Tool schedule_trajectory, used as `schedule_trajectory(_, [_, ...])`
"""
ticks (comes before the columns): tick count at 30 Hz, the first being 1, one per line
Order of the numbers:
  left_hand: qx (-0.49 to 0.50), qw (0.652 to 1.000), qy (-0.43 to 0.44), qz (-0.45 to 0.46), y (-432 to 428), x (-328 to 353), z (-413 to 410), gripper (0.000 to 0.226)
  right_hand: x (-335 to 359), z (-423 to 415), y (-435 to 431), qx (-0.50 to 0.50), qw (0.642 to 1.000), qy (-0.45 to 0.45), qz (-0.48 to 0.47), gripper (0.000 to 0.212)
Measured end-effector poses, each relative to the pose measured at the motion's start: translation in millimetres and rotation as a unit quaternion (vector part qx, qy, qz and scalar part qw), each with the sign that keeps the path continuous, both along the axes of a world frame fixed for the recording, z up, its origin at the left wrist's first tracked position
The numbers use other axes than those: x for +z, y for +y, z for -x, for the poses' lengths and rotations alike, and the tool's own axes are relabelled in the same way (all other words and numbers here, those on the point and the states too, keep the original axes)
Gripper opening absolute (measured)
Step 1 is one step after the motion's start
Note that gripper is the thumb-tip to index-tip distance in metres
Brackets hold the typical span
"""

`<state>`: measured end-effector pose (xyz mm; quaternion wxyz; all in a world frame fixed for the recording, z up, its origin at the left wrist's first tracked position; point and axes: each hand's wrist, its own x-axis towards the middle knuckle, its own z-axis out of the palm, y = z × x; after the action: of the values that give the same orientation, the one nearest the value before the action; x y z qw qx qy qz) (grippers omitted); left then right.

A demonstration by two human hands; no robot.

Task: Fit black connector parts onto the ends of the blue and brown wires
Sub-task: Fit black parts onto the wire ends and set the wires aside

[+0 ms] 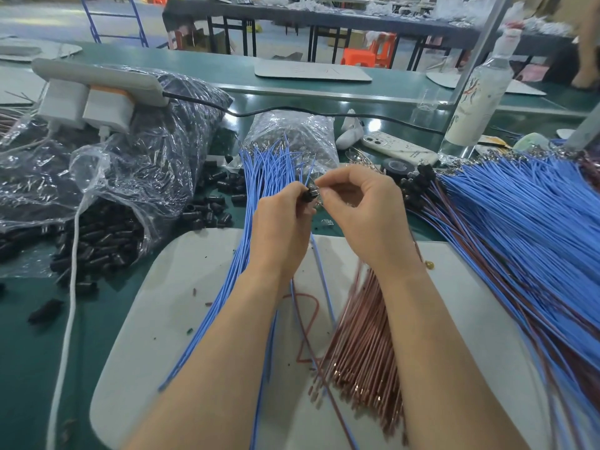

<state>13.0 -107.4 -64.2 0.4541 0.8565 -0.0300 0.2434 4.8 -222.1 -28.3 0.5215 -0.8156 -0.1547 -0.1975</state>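
Two pinch grips: left hand point(281, 224) on connector point(307, 195), right hand point(361, 210) on wire point(309, 175) at 3 o'clock; push straight.

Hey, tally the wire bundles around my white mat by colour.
Blue bundle: 1
Brown bundle: 1
Mixed blue-and-brown bundle: 1
Total: 3
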Motion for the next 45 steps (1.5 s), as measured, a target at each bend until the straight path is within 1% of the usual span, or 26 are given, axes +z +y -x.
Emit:
schedule_trajectory(2, [0.003, 1.0, 0.007, -0.009, -0.3, 0.2, 0.0, 0.011, 0.5, 0.6, 0.2, -0.02, 0.999, -0.024, 0.032, 0.014])
schedule_trajectory(5, [0.011, 0.999, 0.006, -0.041, -1.4, 0.8, 0.2, 0.014, 1.8, 1.3, 0.3, -0.041, 0.996, -0.047, 0.069, 0.015])
schedule_trajectory(11, [0.033, 0.992, 0.018, -0.119, -2.7, 2.2, 1.1, 0.023, 1.7, -0.1, 0.0, -0.067, 0.991, -0.031, 0.11, 0.016])
schedule_trajectory(17, [0.031, 0.987, 0.007, -0.158, -3.8, 1.0, 1.5, 0.024, 0.6, -1.5, -1.2, -0.076, 0.991, -0.027, 0.106, 0.018])
schedule_trajectory(26, [0.036, 0.978, 0.035, -0.202, -3.2, -1.1, 0.3, 0.02, -4.4, -6.8, -10.3, -0.045, 0.99, 0.006, 0.134, 0.017])
schedule_trajectory(28, [0.02, 0.983, 0.043, -0.177, -1.3, -1.5, -0.2, 0.019, -5.9, -9.0, -11.4, -0.031, 0.995, 0.028, 0.091, 0.016])
schedule_trajectory(31, [-0.053, 0.994, 0.066, -0.066, 1.0, 1.0, -0.8, 0.012, -8.1, -12.5, -12.3, -0.004, 0.997, 0.074, -0.037, 0.018])
schedule_trajectory(32, [-0.08, 0.994, 0.073, -0.034, 1.1, 2.8, -0.6, 0.014, -9.4, -13.7, -12.7, -0.004, 0.994, 0.083, -0.066, 0.018])
schedule_trajectory(34, [-0.121, 0.989, 0.083, 0.012, 1.9, 4.7, -0.4, 0.019, -12.2, -15.4, -13.4, -0.008, 0.99, 0.096, -0.098, 0.018])
schedule_trajectory(36, [-0.135, 0.986, 0.09, 0.039, 2.2, 5.3, -0.1, 0.017, -14.2, -16.1, -14.5, -0.016, 0.987, 0.107, -0.12, 0.016])
schedule_trajectory(40, [-0.133, 0.986, 0.086, 0.048, 2.7, 4.3, 1.0, 0.017, -15.0, -17.2, -15.3, -0.004, 0.971, 0.149, -0.185, 0.015])
schedule_trajectory(45, [-0.115, 0.991, 0.071, 0.022, 2.1, 3.6, 1.3, 0.018, -16.8, -18.6, -15.2, -0.003, 0.966, 0.172, -0.193, 0.013])
